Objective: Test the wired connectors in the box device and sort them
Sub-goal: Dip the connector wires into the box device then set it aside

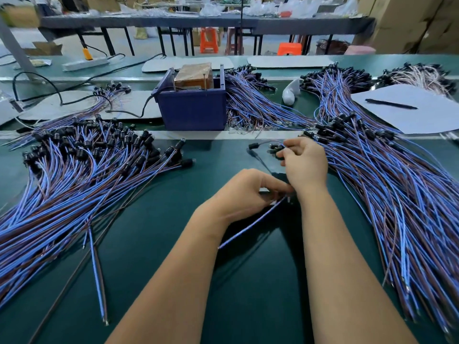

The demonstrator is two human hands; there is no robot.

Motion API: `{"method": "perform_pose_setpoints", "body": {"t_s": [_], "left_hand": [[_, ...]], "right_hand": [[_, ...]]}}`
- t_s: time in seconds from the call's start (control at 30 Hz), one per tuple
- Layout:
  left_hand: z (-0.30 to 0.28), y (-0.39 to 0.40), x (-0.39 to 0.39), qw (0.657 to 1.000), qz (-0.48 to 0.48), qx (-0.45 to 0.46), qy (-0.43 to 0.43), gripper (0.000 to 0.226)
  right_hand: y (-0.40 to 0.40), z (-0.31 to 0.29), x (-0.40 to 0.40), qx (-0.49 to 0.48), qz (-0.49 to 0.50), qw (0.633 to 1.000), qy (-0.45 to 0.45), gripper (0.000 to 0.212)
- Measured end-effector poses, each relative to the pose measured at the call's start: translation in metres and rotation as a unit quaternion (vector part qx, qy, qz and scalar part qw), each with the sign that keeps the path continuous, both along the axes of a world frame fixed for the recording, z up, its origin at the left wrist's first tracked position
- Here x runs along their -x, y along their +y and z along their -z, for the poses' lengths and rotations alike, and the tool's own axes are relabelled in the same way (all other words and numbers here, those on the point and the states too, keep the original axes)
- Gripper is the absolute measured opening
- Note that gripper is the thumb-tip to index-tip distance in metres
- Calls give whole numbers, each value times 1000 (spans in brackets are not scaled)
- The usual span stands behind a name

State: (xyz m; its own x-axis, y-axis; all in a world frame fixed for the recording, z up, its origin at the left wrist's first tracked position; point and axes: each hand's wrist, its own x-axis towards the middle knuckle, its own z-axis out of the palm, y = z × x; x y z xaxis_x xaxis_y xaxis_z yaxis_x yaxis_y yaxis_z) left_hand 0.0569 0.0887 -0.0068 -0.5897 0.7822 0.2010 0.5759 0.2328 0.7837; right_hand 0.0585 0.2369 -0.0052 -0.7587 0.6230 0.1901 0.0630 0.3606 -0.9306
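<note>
Green matting (248, 281) covers the bench nearest the camera, and both forearms reach over it toward the middle. Just beyond the wrists, the left hand (244, 194) curls its fingers and thumb around the free ends of a few blue-and-brown wires (250, 225), which trail back toward the body. Slightly farther on, the right hand (305, 162) pinches a small cluster of black connectors (275, 148) with bent fingertips, one connector dangling loose to its left.

On either side lie the stocks: the left pile (82, 170) fans out with its black heads pointing inward, and the right pile (387, 175) runs long and dense beside the right wrist. Which is tested and which waits cannot be told.

Farther back, straight ahead, sits the blue box device (193, 110) with a brown block inside and a black cable leaving its left side. More bundles lie behind it, with a sheet of paper (409, 110) and a pen at the far right.

Tangling seems the main risk: lifting the held set so close to the right pile could snag neighbouring wires and drag strays along, mixing the sorts.
</note>
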Motion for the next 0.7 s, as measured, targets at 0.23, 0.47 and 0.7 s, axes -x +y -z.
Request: {"method": "perform_pose_setpoints", "body": {"t_s": [0.23, 0.47, 0.7], "left_hand": [[7, 13, -11, 998, -42, -33, -15, 47], [9, 5, 0, 977, -199, -69, -16, 40], [9, -4, 11, 947, -311, -76, -32, 32]], "right_hand": [[43, -38, -25, -289, -33, 936, -199, 23], [73, -49, -42, -346, 101, 895, -263, 30], [66, -29, -41, -366, 197, 865, -281, 35]]}}
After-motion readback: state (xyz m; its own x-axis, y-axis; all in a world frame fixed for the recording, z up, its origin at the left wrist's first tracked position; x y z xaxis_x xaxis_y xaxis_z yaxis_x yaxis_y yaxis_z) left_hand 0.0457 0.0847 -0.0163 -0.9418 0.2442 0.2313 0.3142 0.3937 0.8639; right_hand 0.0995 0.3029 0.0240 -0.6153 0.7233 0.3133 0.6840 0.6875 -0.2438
